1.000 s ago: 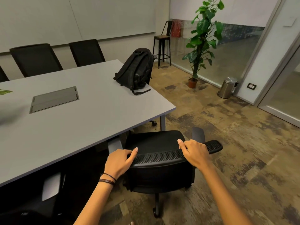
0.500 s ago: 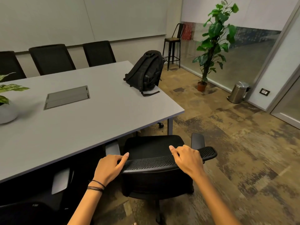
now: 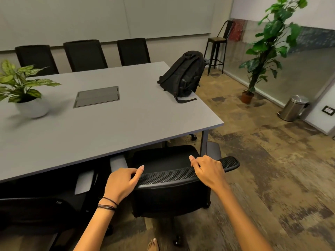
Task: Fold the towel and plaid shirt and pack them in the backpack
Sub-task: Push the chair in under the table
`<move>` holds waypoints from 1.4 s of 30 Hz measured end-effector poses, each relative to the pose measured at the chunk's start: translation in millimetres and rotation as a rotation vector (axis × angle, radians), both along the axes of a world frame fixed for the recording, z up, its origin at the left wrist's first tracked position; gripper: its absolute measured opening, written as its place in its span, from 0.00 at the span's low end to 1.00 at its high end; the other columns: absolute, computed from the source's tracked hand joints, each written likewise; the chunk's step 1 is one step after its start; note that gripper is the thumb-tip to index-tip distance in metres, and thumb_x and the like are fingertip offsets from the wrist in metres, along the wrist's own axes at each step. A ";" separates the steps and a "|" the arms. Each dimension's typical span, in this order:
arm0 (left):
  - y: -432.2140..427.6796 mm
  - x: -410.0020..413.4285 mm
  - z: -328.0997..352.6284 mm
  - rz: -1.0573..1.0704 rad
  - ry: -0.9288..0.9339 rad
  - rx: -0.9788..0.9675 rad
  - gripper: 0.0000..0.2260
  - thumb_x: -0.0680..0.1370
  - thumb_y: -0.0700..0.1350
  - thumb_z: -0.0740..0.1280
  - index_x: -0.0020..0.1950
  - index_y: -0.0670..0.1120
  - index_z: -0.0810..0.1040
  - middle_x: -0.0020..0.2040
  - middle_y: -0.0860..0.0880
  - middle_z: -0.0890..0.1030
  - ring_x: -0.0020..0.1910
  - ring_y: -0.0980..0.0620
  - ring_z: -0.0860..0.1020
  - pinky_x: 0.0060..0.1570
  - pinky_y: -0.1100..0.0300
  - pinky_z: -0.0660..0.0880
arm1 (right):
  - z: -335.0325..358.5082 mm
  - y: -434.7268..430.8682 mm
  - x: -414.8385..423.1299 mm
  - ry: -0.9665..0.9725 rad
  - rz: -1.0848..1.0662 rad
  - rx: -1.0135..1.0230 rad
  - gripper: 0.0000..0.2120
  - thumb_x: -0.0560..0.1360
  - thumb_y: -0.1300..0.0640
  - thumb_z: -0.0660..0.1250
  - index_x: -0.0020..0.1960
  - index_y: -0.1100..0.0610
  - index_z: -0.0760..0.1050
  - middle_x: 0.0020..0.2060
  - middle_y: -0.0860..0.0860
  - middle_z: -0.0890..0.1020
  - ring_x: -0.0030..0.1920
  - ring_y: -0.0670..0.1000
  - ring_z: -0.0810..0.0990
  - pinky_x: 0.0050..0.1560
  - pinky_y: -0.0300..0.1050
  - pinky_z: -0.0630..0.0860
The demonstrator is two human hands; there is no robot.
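Both hands hold the top rail of the black mesh chair (image 3: pixel 168 175), which is tucked in at the near right end of the grey table (image 3: pixel 126 127). The left hand (image 3: pixel 121 182) has its fingers curled over the rail's left end with the thumb along the top, and the right hand (image 3: pixel 208 170) has its fingers wrapped over the rail near its right end. The black backpack (image 3: pixel 183 75) stands on the table's far right corner, well apart from the hands, with one strap flat on the tabletop; a potted plant (image 3: pixel 23 91) sits at the table's left.

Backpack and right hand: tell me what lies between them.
In the head view, the right hand grips the office chair; between it and the backpack lie the chair's seat, then a bare corner stretch of the grey table.
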State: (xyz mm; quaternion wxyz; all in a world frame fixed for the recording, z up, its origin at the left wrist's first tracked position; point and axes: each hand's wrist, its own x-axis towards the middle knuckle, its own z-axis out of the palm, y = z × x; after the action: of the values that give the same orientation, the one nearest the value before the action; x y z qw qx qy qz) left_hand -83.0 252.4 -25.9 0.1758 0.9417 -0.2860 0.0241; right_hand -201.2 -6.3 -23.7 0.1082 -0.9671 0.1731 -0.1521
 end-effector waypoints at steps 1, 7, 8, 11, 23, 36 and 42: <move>1.2 -0.4 0.5 0.013 0.002 0.003 0.41 0.66 0.71 0.35 0.44 0.50 0.82 0.33 0.51 0.80 0.31 0.56 0.76 0.33 0.65 0.71 | 0.7 0.2 2.2 0.004 0.011 0.002 0.39 0.73 0.34 0.34 0.39 0.54 0.79 0.34 0.49 0.79 0.35 0.44 0.73 0.36 0.41 0.63; 7.4 -8.2 1.5 0.068 -0.002 -0.020 0.39 0.67 0.71 0.36 0.47 0.53 0.82 0.33 0.52 0.80 0.33 0.57 0.77 0.37 0.61 0.76 | 1.4 -1.6 16.0 0.041 0.083 0.065 0.26 0.79 0.41 0.47 0.43 0.51 0.80 0.35 0.46 0.77 0.36 0.43 0.71 0.39 0.42 0.64; 7.6 -9.1 2.1 0.060 -0.001 -0.018 0.41 0.67 0.72 0.35 0.46 0.52 0.82 0.33 0.52 0.80 0.33 0.57 0.77 0.37 0.62 0.76 | 1.5 -2.3 17.5 0.047 0.095 0.074 0.25 0.79 0.42 0.47 0.44 0.50 0.80 0.34 0.45 0.75 0.36 0.43 0.70 0.39 0.42 0.64; 6.5 -11.9 5.2 0.000 -0.014 -0.037 0.46 0.65 0.75 0.29 0.47 0.53 0.81 0.35 0.54 0.80 0.35 0.58 0.77 0.37 0.63 0.75 | 2.1 -5.0 18.1 0.050 0.124 0.104 0.23 0.80 0.43 0.49 0.44 0.50 0.80 0.30 0.41 0.70 0.37 0.42 0.69 0.37 0.41 0.62; -0.4 -16.1 2.3 -0.132 -0.014 0.053 0.44 0.64 0.74 0.30 0.65 0.58 0.72 0.58 0.59 0.79 0.56 0.60 0.76 0.47 0.65 0.71 | -5.4 -15.2 18.3 0.066 0.219 -0.045 0.23 0.77 0.44 0.49 0.42 0.53 0.80 0.34 0.46 0.80 0.35 0.46 0.74 0.38 0.37 0.60; -6.7 0.8 8.3 -0.123 0.030 0.033 0.49 0.61 0.75 0.26 0.64 0.58 0.72 0.58 0.60 0.79 0.55 0.61 0.76 0.50 0.65 0.73 | -7.7 -28.0 38.6 0.025 0.210 -0.101 0.24 0.76 0.45 0.48 0.37 0.55 0.78 0.31 0.49 0.80 0.32 0.48 0.75 0.27 0.33 0.56; -7.9 7.0 11.1 -0.141 0.021 0.023 0.48 0.62 0.75 0.27 0.63 0.57 0.73 0.57 0.60 0.79 0.55 0.61 0.76 0.50 0.66 0.73 | -8.3 -28.7 44.8 -0.002 0.203 -0.112 0.27 0.74 0.44 0.43 0.34 0.54 0.76 0.29 0.49 0.77 0.29 0.47 0.72 0.26 0.34 0.53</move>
State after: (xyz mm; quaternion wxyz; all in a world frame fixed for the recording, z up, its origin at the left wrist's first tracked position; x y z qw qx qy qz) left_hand -76.0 244.4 -14.8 0.1694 0.9214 -0.3498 -0.0014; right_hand -156.4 -35.1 -32.0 0.0691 -0.9840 0.0653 -0.1507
